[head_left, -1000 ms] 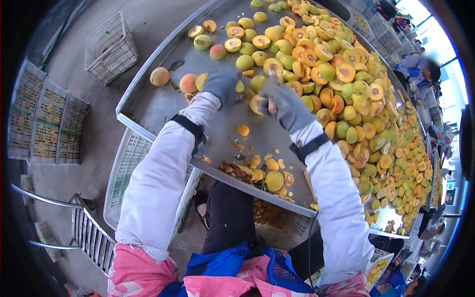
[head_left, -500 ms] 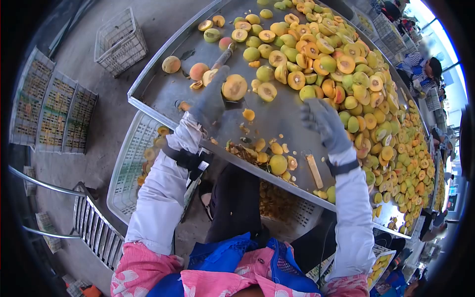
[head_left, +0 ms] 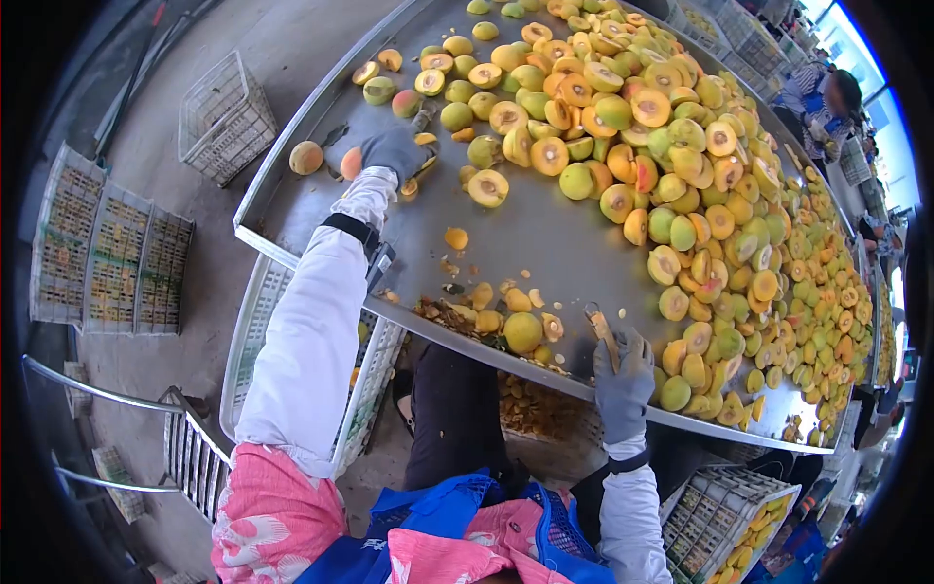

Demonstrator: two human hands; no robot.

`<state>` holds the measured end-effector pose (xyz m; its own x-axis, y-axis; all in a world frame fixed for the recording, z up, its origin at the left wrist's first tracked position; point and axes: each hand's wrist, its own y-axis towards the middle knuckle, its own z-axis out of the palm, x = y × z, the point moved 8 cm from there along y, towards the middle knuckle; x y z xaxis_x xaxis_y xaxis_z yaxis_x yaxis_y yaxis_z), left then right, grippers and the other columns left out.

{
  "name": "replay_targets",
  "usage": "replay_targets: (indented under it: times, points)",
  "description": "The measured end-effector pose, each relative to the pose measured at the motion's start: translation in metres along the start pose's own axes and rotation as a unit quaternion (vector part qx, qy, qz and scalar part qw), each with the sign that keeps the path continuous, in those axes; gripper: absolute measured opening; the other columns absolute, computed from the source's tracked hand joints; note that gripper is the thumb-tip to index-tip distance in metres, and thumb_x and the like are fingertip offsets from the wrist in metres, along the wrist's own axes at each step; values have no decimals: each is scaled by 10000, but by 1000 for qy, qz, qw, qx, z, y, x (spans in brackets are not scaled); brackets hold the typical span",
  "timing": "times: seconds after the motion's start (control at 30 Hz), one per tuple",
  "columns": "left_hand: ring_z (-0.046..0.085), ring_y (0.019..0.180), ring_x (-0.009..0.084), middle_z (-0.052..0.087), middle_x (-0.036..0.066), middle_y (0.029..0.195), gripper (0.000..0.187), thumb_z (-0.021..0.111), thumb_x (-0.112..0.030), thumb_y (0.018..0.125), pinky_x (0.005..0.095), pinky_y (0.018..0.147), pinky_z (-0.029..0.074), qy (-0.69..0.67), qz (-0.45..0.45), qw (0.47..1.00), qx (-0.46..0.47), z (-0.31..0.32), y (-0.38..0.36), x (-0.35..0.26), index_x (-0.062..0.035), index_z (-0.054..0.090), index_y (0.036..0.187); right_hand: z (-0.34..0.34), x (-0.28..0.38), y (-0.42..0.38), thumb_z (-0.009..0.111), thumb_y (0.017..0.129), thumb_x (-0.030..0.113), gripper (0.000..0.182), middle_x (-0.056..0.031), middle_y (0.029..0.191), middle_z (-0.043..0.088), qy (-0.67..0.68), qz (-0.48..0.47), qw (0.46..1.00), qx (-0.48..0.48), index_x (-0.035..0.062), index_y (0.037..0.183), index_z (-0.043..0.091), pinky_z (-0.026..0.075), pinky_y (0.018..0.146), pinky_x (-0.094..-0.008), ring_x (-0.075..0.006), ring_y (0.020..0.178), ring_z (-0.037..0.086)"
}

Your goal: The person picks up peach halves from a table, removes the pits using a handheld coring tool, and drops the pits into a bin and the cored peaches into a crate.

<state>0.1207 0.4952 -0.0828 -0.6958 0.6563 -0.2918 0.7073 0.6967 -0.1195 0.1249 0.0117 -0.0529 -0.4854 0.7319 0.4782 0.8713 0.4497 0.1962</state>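
Observation:
My left hand (head_left: 394, 154), in a grey glove, reaches to the left part of the metal table (head_left: 555, 234). Its fingers curl downward and are partly hidden; a cut peach half (head_left: 425, 139) shows at the fingertips. Beside the hand lie a whole peach (head_left: 351, 164) and a dark rod-like tool (head_left: 421, 119), partly covered. At the front edge my right hand (head_left: 625, 380), also gloved, is closed around the wooden handle of a pitting tool (head_left: 603, 336) with a small metal loop at its tip. Fruit scraps (head_left: 467, 316) and a whole peach (head_left: 523, 332) lie left of it.
A large heap of halved yellow peaches (head_left: 681, 175) covers the table's right side. Under the front edge stands a white crate (head_left: 255, 321). Further crates (head_left: 222, 127) and a metal rack (head_left: 190, 457) are on the left. Another person (head_left: 822, 107) works at the far right.
My right hand has come down from beside the heap to the front edge and taken up the pitting tool lying there. My left hand has moved farther over the table. The view has shifted slightly.

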Motion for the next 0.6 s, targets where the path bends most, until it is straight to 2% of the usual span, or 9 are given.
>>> replay_targets:
  times: [0.03,0.13,0.33,0.43,0.47,0.5,0.53,0.57,0.6]
  points:
    - [652,948,359,688,170,1017,466,635,-485,808,423,817,488,-26,51,997,-54,-7,-1,-5,-105,696,1071,-2,4,1,676,846,185,366,-199,1077,608,5,-3,1000,4,34,1163,575,480,854,-468,-396,1011,574]
    - [654,930,368,691,188,966,471,631,-490,816,433,805,492,-4,8,996,-91,-13,31,8,-84,695,1046,4,-3,3,683,837,179,354,-189,1077,610,-23,18,999,15,32,1144,587,475,861,-469,-394,1005,574]
    - [604,1081,330,634,134,1189,495,716,-421,773,435,895,483,-41,-12,984,-175,-12,109,7,-146,657,1181,5,-7,6,712,814,207,365,-178,1069,605,-23,45,998,26,38,1118,601,469,867,-459,-382,998,566]
    - [637,977,281,657,120,1125,465,734,-376,805,378,866,488,6,117,922,-369,-29,96,-25,-97,661,1170,9,-14,4,728,801,258,386,-165,1071,602,-6,39,999,28,75,1118,606,469,857,-462,-384,993,567]
    - [637,977,281,657,120,1125,465,734,-376,805,378,866,488,10,122,922,-367,-40,78,-42,-97,661,1170,8,-14,3,728,801,258,386,-165,1071,602,-2,44,999,27,75,1118,606,469,857,-462,-384,993,567]
    - [639,975,242,657,94,1106,401,711,-347,846,347,841,494,-283,69,925,-243,-38,72,-40,-96,667,1155,9,-15,5,730,798,265,377,-160,1062,600,-6,67,997,44,93,1111,609,471,843,-466,-385,990,567]
    - [642,973,203,657,68,1086,338,687,-319,887,316,817,500,-545,5,833,-93,-16,60,-41,-95,673,1140,11,-17,5,732,796,271,368,-156,1053,598,-11,88,994,61,110,1104,611,473,830,-471,-386,988,568]
    - [643,943,158,653,35,1022,293,625,-274,946,289,765,527,-615,111,775,-96,-22,38,-53,-83,635,1169,16,-23,4,716,804,300,339,-145,1052,597,-19,103,992,72,149,1089,613,480,814,-474,-386,980,575]
    - [649,935,191,655,60,1057,391,587,-336,962,345,753,560,-793,27,607,35,-14,4,-76,-59,556,1236,23,-28,5,704,811,308,339,-147,1058,598,-48,100,990,88,139,1089,609,484,814,-476,-386,978,579]
